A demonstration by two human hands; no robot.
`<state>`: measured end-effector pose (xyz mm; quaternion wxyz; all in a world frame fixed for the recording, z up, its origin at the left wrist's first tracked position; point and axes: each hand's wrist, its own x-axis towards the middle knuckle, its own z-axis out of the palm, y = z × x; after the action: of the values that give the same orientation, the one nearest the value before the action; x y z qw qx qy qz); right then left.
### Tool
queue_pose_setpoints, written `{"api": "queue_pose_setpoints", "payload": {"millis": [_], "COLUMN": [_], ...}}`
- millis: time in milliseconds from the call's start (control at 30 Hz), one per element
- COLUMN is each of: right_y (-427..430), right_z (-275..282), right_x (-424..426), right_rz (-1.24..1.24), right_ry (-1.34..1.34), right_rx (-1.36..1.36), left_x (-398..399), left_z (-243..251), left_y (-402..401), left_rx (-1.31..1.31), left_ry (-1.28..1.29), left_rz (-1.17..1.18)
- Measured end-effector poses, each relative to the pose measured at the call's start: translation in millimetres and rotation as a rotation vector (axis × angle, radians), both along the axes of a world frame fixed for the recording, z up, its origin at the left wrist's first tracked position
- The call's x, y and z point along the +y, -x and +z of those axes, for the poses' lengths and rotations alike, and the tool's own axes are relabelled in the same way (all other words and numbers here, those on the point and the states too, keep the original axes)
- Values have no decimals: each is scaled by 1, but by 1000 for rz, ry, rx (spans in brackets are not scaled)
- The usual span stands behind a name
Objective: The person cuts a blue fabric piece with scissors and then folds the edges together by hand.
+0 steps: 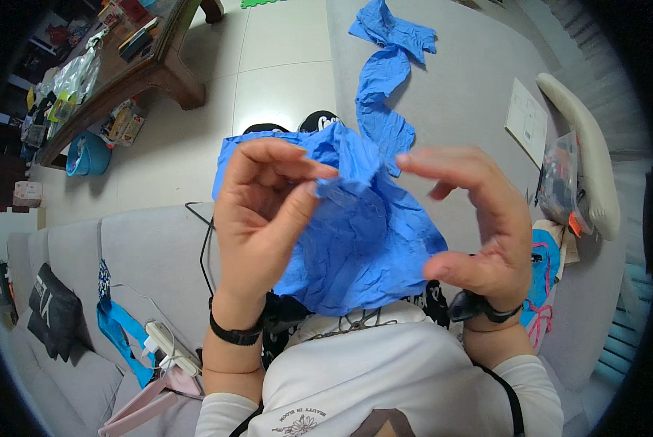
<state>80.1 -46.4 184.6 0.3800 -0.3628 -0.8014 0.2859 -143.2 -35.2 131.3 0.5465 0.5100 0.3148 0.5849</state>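
Observation:
A crumpled piece of blue fabric [353, 246] lies across my lap, its edges loose and frayed. Between the thumb and fingers of my left hand [266, 202] a raised edge of that fabric is pinched. My right hand [479, 218] is apart from the fabric, thumb and fingers spread with nothing visible between them. From the lap, a twisted strip of blue fabric [381, 98] runs away over the grey sofa seat; whether it joins the lap piece is hidden by the folds.
At right, a clear plastic box [561, 175] and a white board [525, 120] rest near a cream cushion [583, 153]. A power strip [168, 347] with cables lies on the left sofa part. Beyond it stand a wooden table [162, 71] and a blue bucket [88, 154].

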Motion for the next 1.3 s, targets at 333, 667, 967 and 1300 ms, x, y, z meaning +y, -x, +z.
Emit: {"api": "queue_pose_setpoints", "payload": {"millis": [333,667,967,1300], "right_y": [33,25,20,6], "right_z": [-32,-50,-51,-48], "right_x": [7,4,4,5], "right_rz": [-81,-122,-131,-290], "right_ry": [162,203,120,135], "right_rx": [81,146,237,581], "left_x": [-7,-9,-9,-6], "left_z": [1,-7,-2,-28], "left_y": [-22,-23,-26,-18], "left_rx": [64,126,318,535], "left_ry": [12,-58,-159,-279], "left_rz": [-42,6,7,130]}}
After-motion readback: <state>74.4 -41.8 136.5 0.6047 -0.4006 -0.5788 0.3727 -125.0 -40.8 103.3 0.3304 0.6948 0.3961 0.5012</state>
